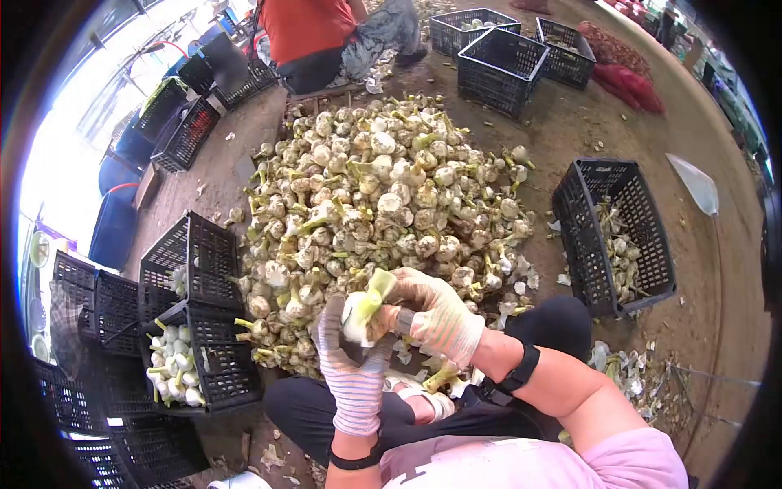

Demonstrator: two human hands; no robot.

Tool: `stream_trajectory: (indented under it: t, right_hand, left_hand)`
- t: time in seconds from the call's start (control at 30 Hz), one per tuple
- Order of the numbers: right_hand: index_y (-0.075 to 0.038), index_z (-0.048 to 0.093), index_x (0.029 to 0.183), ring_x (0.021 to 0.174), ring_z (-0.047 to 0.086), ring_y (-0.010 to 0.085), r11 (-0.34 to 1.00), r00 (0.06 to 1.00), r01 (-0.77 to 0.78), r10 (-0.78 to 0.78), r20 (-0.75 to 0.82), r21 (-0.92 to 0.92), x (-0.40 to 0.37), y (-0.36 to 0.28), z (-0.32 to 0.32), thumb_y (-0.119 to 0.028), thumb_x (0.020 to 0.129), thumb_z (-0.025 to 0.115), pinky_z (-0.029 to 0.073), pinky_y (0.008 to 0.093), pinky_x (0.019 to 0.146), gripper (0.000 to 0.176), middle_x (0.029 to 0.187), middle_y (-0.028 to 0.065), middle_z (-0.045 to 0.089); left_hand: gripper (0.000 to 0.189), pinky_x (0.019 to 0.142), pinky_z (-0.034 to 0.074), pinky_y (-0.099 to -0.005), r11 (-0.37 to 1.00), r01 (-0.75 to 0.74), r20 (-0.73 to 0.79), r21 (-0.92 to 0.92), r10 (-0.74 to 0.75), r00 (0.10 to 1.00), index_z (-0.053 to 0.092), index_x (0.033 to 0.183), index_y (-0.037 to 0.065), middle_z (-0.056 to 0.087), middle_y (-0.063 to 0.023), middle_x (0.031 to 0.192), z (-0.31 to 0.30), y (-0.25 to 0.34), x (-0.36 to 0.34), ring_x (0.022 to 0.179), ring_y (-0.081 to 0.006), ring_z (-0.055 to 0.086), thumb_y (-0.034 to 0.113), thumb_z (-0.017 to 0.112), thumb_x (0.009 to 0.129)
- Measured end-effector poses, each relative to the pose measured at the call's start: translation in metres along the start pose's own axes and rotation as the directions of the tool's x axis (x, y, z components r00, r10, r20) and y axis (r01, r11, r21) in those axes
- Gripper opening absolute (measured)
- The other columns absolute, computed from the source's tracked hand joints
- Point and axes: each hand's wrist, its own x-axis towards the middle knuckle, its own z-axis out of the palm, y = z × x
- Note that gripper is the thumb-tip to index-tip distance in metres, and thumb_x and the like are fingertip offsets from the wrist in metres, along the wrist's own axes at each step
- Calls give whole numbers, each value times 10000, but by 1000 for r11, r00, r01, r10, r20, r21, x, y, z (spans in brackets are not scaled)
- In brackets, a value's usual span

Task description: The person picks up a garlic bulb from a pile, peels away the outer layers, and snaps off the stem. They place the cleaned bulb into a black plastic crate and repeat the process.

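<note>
Above my lap, a white garlic bulb [356, 316] with a thick green stem is held between both hands. My left hand [346, 359], in a striped knit glove, has its fingers closed around the bulb from the left and below. From the right, my right hand [444, 314] is also gloved, its fingers closed at the bulb and its green stem. The tip of its thumb shows bare against the bulb. Just beyond my hands spreads a big pile of untrimmed garlic [391, 200], soiled and with stems on.
A black crate [232, 359] of clean white garlic stands at my left, beside more stacked crates. On the right, another crate [570, 244] holds stemmy garlic. Peelings [631, 375] litter the floor. A person in a red top [305, 33] sits behind the pile, near more crates [501, 73].
</note>
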Motion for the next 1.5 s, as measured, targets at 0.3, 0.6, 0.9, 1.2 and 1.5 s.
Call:
stream_trajectory:
  t: [0.3, 0.6, 0.9, 1.2, 1.5]
  right_hand:
    - [-46, 492, 1109, 815, 525, 94, 938, 953, -287, 259, 155, 194, -3, -28, 3, -126, 843, 601, 458, 255, 729, 299, 903, 23, 566]
    - [-64, 610, 968, 838, 532, 67, 938, 988, -141, 152, -9, 317, 3, 17, 2, -166, 855, 620, 436, 234, 769, 153, 876, -43, 590]
    - [-105, 607, 1005, 788, 570, 60, 866, 980, -170, 200, -14, 470, 5, 20, 4, -232, 842, 652, 484, 239, 674, 212, 881, -44, 617]
    - [-84, 600, 1014, 760, 598, 125, 861, 956, 96, 59, -286, 499, 19, -1, -33, -141, 877, 569, 499, 264, 639, 152, 879, 11, 625]
    - [-36, 423, 1262, 968, 481, 92, 976, 989, -132, 117, 92, 172, 23, 38, -34, -182, 885, 532, 398, 254, 883, 419, 1093, 23, 535]
  left_hand:
    - [663, 841, 438, -340, 854, -170, -12, 492, 202, 979, 445, 1118, 59, 498, -86, 1059, -3, 2, 3, 947, -217, 515, 87, 800, 558]
    - [685, 715, 482, -300, 953, 168, 27, -251, -166, 986, 410, 1182, 74, 501, -85, 1035, 6, 19, 1, 854, -174, 533, 67, 721, 572]
    - [426, 805, 496, -363, 643, 424, 332, -637, -267, 905, 502, 1160, 46, 557, -82, 1102, -18, 7, -10, 1028, -239, 527, 267, 636, 822]
    - [562, 524, 435, -276, 723, 424, 457, -545, -167, 873, 425, 1246, 49, 545, -86, 880, -59, -29, -20, 691, -219, 498, 388, 581, 825]
    - [484, 545, 485, -240, 751, 406, 243, -522, -325, 914, 474, 1226, 80, 593, -50, 998, -47, 4, 6, 787, -163, 588, 201, 673, 802]
